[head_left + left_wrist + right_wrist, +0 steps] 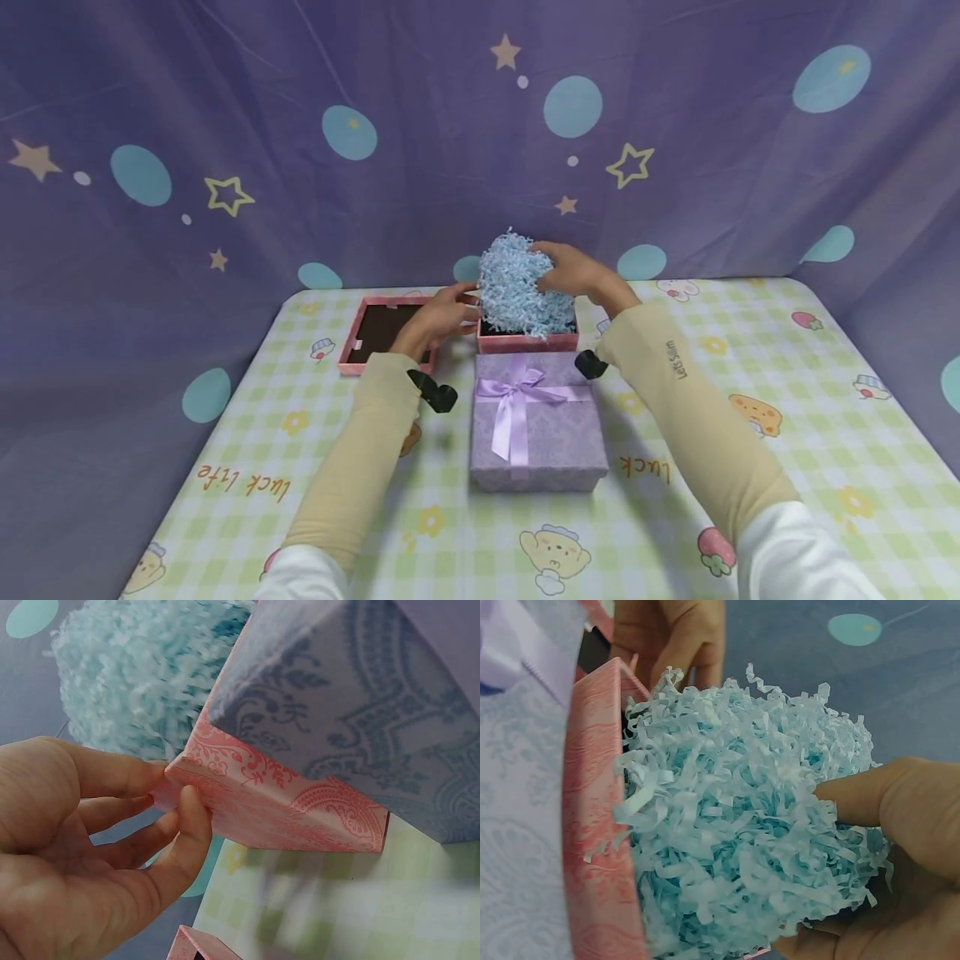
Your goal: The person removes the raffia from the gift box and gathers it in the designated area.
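A pink patterned box [528, 342] stands towards the back of the table, heaped with light blue shredded paper [517, 283]. My right hand [576, 271] grips the shredded paper from the right, thumb and fingers pressed into the bundle. In the right wrist view, the paper [735, 810] bulges above the box's pink wall [600, 825]. At the left side of the box, my left hand [444, 315] pinches its edge near a corner. The left wrist view shows that hand's thumb and fingers [193, 825] at the pink corner. The box's inside is mostly hidden by the paper.
Directly in front of the pink box is a closed purple gift box [540, 442] with a lilac ribbon bow [517, 393]. To the left lies a shallow pink lid [384, 329], its dark inside facing up. A purple curtain [450, 125] hangs behind the checked tablecloth [420, 542].
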Tool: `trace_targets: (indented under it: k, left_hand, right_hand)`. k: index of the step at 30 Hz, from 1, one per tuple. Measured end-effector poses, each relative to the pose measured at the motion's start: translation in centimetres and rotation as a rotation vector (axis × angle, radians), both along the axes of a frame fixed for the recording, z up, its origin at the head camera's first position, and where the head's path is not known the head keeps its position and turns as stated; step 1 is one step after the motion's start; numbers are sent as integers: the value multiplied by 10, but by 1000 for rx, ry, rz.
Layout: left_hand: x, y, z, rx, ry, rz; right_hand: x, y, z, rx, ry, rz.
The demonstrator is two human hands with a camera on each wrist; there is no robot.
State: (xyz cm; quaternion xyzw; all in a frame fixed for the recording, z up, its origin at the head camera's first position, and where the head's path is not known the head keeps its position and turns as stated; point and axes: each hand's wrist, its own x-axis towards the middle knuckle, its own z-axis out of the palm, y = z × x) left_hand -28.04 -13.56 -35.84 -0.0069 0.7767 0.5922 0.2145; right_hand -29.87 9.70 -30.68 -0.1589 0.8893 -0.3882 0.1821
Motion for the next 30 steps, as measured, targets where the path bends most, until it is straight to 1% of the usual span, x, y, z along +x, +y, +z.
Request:
trace_targets:
  k: [6,9,11,15,19,24,30]
  left_hand:
    - [1,1,0,21,8,-3]
    - [1,2,1,42,7,2]
    - [2,2,2,39,1,9]
    - [3,2,3,42,-6,16]
    - [2,2,3,46,-4,8]
    - [0,1,1,35,1,6]
    - [0,1,0,21,-9,16]
  right_hand:
    - [3,8,11,-42,22,-24]
    - [6,12,17,-62,33,-31]
    - [7,15,22,-71,40,-32]
    - [11,21,32,-72,61,-38]
    - [13,28,40,-63,74,-54]
    - [15,40,44,-61,67,-70]
    - [16,54,45,-64,61,-95]
